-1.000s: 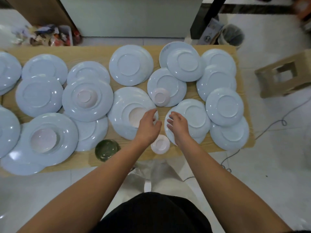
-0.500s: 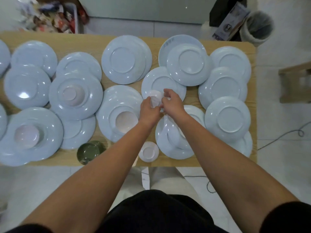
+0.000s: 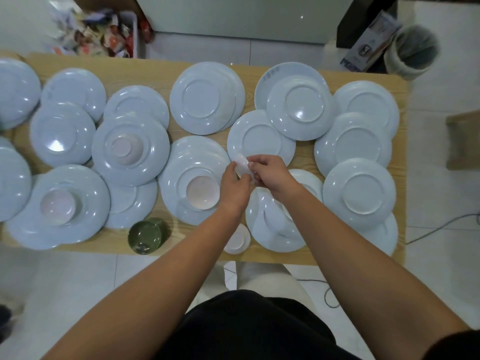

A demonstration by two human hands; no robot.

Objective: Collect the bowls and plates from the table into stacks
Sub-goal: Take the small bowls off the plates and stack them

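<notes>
Nearest the camera: dark shorts, pale trouser legs or floor below — hard to tell which. Both bare forearms reach forward over the near edge of the light wooden table (image 3: 181,66). Under the left forearm, at the table's near edge, sits a small pale pink upturned bowl (image 3: 237,241); further left along that edge, a small dark green glazed bowl (image 3: 146,236), also upturned. The left hand (image 3: 233,185) and right hand (image 3: 272,175) meet above the table, fingers curled around a small pale pink bowl (image 3: 242,166) held between them — tilted, lifted clear of the surface, its rim only partly visible past the fingertips. Both hands are closed on it, thumbs and forefingers pinching its edges. Directly below the right wrist lies a pale blue round plate (image 3: 270,229), face down. Just left of the left-hand fingers, a large pale blue upturned plate (image 3: 176,165) carries another pink bowl (image 3: 202,192) on its base. Just beyond the fingertips, a pale blue plate showing its foot ring (image 3: 259,140). Farther out, overlapping upturned blue plates cover the table in both directions. Past the far edge, well to the right, a grey lined waste bin (image 3: 413,51) stands on the tiled floor.
</notes>
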